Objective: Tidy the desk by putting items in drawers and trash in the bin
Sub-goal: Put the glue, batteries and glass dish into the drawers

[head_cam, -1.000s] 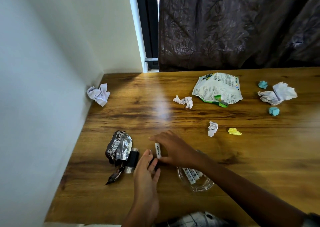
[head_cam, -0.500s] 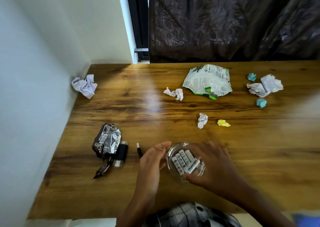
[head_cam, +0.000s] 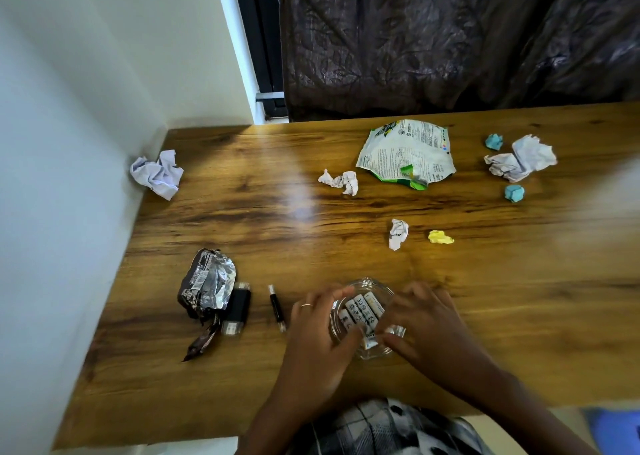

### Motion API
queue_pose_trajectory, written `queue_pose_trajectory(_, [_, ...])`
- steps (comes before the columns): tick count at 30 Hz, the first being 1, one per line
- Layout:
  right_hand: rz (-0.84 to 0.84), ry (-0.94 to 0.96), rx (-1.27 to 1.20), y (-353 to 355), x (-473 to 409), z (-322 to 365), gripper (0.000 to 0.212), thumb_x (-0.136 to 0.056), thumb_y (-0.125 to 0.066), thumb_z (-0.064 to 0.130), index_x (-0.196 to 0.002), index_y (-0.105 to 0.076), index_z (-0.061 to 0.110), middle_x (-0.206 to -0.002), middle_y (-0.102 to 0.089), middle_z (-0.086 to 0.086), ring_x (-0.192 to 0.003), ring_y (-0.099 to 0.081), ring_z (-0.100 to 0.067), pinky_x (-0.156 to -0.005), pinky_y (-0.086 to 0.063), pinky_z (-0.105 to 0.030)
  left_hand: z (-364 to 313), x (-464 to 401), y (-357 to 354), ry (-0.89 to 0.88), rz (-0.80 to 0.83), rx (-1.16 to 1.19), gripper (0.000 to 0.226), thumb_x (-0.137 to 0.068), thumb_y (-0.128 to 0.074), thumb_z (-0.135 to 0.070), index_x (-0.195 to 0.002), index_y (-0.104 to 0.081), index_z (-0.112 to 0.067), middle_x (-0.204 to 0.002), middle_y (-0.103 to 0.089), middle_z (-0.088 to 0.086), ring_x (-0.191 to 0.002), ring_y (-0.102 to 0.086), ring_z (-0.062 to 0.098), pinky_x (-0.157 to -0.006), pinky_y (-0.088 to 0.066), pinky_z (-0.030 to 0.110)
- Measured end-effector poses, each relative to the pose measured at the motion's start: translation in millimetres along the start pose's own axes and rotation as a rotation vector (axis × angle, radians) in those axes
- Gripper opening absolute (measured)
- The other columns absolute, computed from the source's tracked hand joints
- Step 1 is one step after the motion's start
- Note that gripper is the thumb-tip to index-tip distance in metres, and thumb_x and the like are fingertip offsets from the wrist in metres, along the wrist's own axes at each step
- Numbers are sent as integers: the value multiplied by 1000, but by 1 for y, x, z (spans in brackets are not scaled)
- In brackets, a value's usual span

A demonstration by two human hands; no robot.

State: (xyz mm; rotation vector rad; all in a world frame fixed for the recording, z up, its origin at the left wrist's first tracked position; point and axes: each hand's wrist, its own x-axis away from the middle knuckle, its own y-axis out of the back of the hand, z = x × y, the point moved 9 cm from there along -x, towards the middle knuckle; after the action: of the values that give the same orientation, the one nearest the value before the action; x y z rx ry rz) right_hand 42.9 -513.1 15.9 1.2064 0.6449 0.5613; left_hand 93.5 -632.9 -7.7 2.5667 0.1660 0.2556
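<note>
Wooden desk [head_cam: 242, 219]: left hand [head_cam: 313, 342] and right hand [head_cam: 427, 326], fingers curled, grip a partly hidden glass dish [head_cam: 372, 286].

left hand [head_cam: 317, 336] + right hand [head_cam: 424, 326] | hold glass dish [head_cam: 375, 286] | batteries [head_cam: 362, 310] inside

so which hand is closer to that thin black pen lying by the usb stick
Left. The left hand sits just right of the black pen, on the left rim of the glass dish. The right hand is on the dish's far side.

Glass dish [head_cam: 375, 283] w/ white batteries [head_cam: 360, 310] near desk front edge; black pen [head_cam: 277, 308] just left.
</note>
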Motion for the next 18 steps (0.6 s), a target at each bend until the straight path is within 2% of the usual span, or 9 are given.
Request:
queue_pose_trajectory(3, [84, 36, 5, -3, -4, 7, 23, -55, -81, 46, -71, -65, 40, -81, -60, 25, -80, -47, -2, -63, -41, -23, 0, 1, -10, -33, 89, -62, 59, -88, -62, -32, -137, -32, -42, -136, -25, -23, -125, -23, 2, -96, -29, 13])
queue_pose_trajectory(6, [149, 64, 76, -9, -7, 12, 29, -50, -88, 36, -69, -66, 38, -79, -63, 20, -76, -54, -5, -62, -40, -24, 1, 2, -14, -55, 116, -76, 68, -86, -64, -26, -140, -27, -43, -141, -19, -25, -128, -19, 1, -100, -26, 13])
queue_pose_trajectory(9, [177, 69, 106, -17, -8, 13, 30, -51, -89, 27, -70, -66, 35, -81, -63, 17, -77, -51, -7, -62, -37, -26, 3, 3, -16, -69, 118, -81, 74, -83, -67, -24, -138, -24, -48, -135, -18, -30, -125, -18, -2, -90, -25, 4])
queue_pose_trajectory(11, [181, 74, 106, -18, -9, 14, 29, -53, -88, 28, -71, -66, 35, -83, -63, 16, -79, -52, -8, -63, -40, -26, 4, 2, -15, -76, 112, -79, 77, -82, -68, -25, -137, -23, -50, -133, -15, -32, -125, -19, -4, -86, -24, 1])
queue_pose_trajectory(14, [131, 40, -7, -11, -9, 7, 26, -60, -83, 36, -76, -62, 36, -87, -60, 15, -83, -54, -8, -67, -45, -27, 4, 2, -14, -97, 103, -106, 82, -78, -71, -31, -138, -19, -50, -140, -12, -28, -127, -17, -4, -89, -21, 1])
queue_pose_trajectory(16, [104, -11, -87, -7, -7, -3, 29, -68, -70, 48, -93, -59, 37, -97, -57, 14, -93, -51, -5, -77, -44, -27, 6, 2, -15, -99, 112, -150, 90, -76, -71, -40, -143, -12, -45, -146, -5, -27, -130, -14, -3, -99, -20, 8])
queue_pose_trajectory(18, [174, -43, -140, -11, -4, -8, 56, -69, -53, 64, -117, -51, 37, -117, -52, 13, -108, -40, -2, -91, -36, -28, 8, 3, -17, -94, 131, -203, 101, -74, -71, -48, -147, -2, -41, -148, 1, -26, -134, -11, 0, -106, -21, 18])
